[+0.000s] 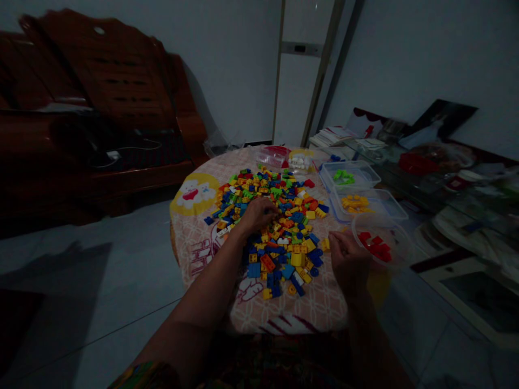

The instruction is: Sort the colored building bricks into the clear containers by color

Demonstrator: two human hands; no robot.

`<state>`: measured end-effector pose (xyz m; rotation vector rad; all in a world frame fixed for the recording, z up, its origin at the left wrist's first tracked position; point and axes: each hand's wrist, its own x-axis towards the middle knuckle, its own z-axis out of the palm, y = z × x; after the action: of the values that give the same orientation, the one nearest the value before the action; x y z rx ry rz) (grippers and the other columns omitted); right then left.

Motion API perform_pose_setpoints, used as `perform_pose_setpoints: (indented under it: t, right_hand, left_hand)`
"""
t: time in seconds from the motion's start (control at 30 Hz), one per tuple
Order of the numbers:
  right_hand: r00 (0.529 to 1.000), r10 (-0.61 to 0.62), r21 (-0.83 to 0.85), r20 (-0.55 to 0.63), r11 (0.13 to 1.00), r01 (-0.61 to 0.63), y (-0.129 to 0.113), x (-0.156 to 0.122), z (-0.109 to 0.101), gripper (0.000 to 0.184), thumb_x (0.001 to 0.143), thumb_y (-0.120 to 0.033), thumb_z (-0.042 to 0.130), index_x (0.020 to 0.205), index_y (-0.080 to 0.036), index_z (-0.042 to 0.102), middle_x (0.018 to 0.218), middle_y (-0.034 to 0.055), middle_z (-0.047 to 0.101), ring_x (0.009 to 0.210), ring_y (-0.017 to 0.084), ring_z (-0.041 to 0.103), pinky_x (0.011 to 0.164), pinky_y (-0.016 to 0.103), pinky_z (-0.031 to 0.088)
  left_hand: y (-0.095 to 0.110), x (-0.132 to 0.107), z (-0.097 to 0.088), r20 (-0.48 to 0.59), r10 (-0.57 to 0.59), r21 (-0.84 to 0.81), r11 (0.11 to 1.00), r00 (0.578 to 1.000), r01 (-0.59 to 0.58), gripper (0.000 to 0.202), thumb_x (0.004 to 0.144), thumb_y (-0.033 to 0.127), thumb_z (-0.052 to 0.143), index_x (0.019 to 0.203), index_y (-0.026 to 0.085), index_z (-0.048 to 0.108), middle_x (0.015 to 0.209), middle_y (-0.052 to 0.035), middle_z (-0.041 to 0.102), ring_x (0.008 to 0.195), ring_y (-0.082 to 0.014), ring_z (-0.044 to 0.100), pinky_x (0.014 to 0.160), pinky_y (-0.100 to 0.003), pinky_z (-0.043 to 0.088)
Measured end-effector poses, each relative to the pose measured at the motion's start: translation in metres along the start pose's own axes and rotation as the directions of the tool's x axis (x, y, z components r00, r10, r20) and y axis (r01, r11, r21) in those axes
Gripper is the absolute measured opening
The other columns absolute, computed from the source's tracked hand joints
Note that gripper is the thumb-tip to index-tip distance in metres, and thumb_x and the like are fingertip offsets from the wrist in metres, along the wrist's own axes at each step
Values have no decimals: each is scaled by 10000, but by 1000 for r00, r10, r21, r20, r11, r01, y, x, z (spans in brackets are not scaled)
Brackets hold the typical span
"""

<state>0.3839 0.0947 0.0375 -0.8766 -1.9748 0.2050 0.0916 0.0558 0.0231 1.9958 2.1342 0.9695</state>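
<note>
A heap of small plastic bricks [279,221] in red, yellow, blue, green and orange covers a round table with a patterned pink cloth [203,254]. My left hand [259,213] rests on the middle of the heap, fingers curled down among the bricks; what they hold, if anything, is hidden. My right hand [346,259] hovers at the heap's right edge, fingers loosely bent together, beside a round clear tub of red bricks [379,246]. Behind that tub stand a clear box of yellow bricks [357,204] and a clear box of green bricks [344,175].
More clear containers [275,155] stand at the table's far edge. A dark wooden bench [101,129] fills the left. A cluttered low glass table [430,178] runs along the right. Grey tiled floor [101,292] lies to the left of the round table.
</note>
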Motion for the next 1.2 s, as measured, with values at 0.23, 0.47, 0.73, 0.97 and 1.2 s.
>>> perform_pose_setpoints:
  t: [0.23,0.47,0.73,0.97,1.2]
  right_hand:
    - [995,-47,78,86,996,40,-5,-7,10,258,948,-298,527,962,-148,737,884,113,773,715,209,726,681,298,549]
    - [991,-1,67,133,998,-7,-9,-9,11,298,946,-322,503,946,-148,745,813,102,766,680,200,714,635,278,522]
    - [983,48,85,175,994,-63,-9,-12,12,306,949,-338,495,968,-158,741,869,102,773,712,201,718,651,281,526]
    - [982,20,119,188,992,-43,-12,-13,16,286,949,-310,494,970,-163,739,904,100,775,758,205,729,681,281,532]
    - [978,6,109,209,994,-30,-24,-4,28,284,941,-332,513,984,-176,746,879,88,778,727,192,726,683,265,515]
  left_hand:
    - [31,3,11,241,-83,162,986,967,44,173,743,231,603,773,191,768,758,-58,710,736,-197,629,654,-273,411]
    - [43,8,18,251,-172,265,959,953,103,206,719,206,592,822,207,771,766,-79,718,782,-240,662,680,-296,443]
    - [27,3,18,139,-220,-370,893,966,257,163,692,244,698,821,155,738,737,-53,723,732,-215,684,685,-300,505]
    - [34,-7,0,308,-163,-871,348,937,347,409,614,386,836,887,113,700,757,-70,738,665,-175,695,687,-295,551]
    - [41,-9,-4,373,-101,-855,349,922,384,427,608,421,855,864,116,699,730,-64,735,655,-175,698,666,-287,562]
